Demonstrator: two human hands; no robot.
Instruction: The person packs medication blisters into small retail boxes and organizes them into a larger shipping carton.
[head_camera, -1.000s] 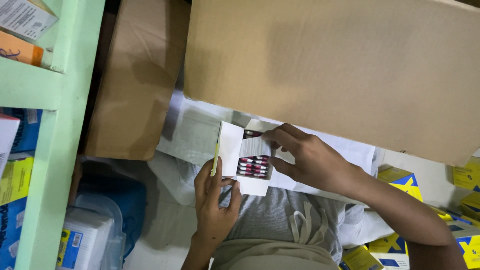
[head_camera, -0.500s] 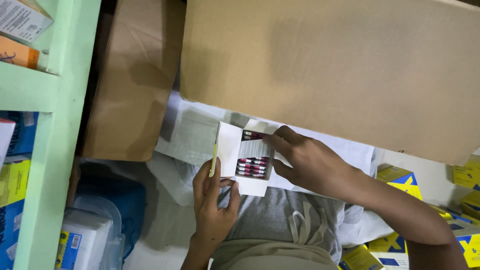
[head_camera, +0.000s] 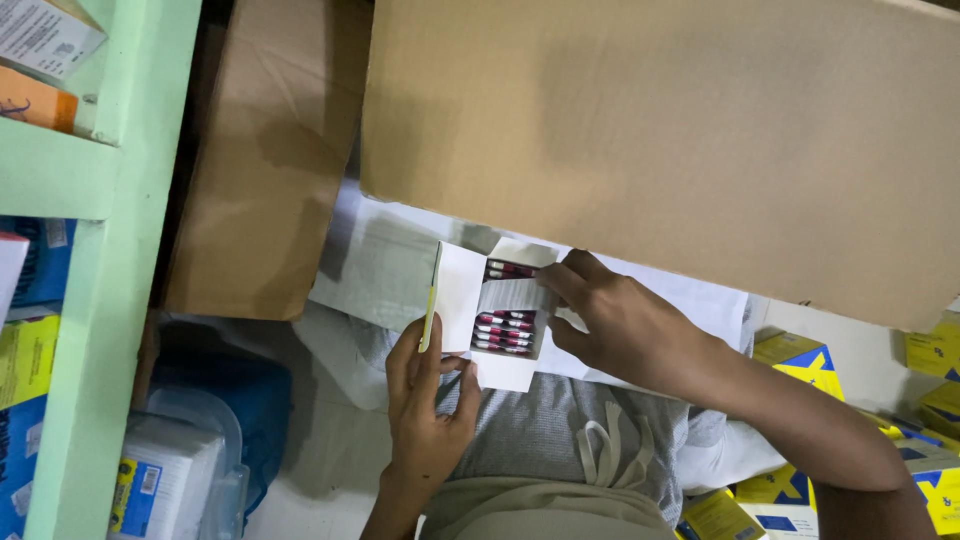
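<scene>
Just below the middle of the frame, the left hand (head_camera: 428, 400) grips a small white carton (head_camera: 470, 300) from underneath, flap swung open to the left, which keeps its mouth turned up toward the camera. Inside lie stacked blister strips of red capsules (head_camera: 505, 332), and the right hand (head_camera: 625, 325) pinches a folded white leaflet (head_camera: 512, 294) among them. A large brown cardboard box (head_camera: 660, 140) fills the upper frame; yellow-and-blue packs (head_camera: 800, 358) sit lower right.
</scene>
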